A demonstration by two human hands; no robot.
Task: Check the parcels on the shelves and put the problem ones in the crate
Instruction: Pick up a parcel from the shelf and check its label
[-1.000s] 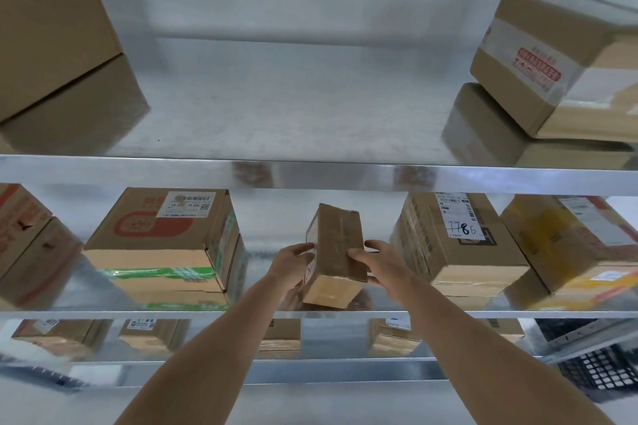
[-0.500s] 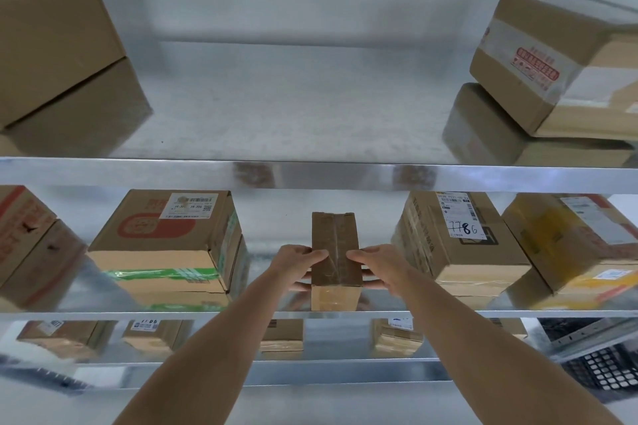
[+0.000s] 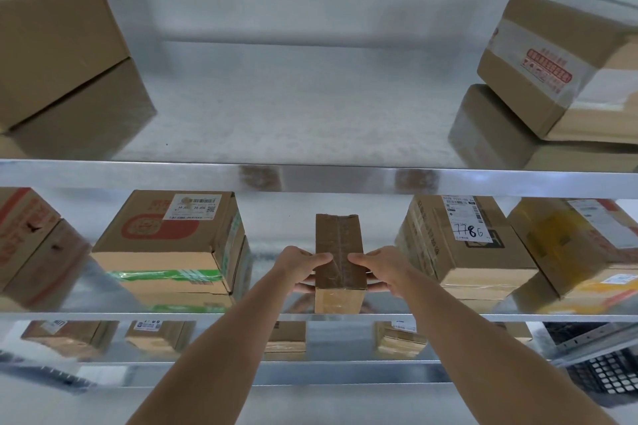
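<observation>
The black crate [image 3: 607, 376] is chopped off at the lower right corner behind the rack post, the parcels at both ends of the top shelf [image 3: 310, 176] run out of frame, and the label print on the bottom-shelf boxes [image 3: 158, 338] is too tiny and blurry to read.

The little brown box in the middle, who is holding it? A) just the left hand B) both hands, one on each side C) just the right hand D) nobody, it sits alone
B: the left hand grips the left side of the little brown box and the right hand grips its right side, on the middle shelf.
</observation>
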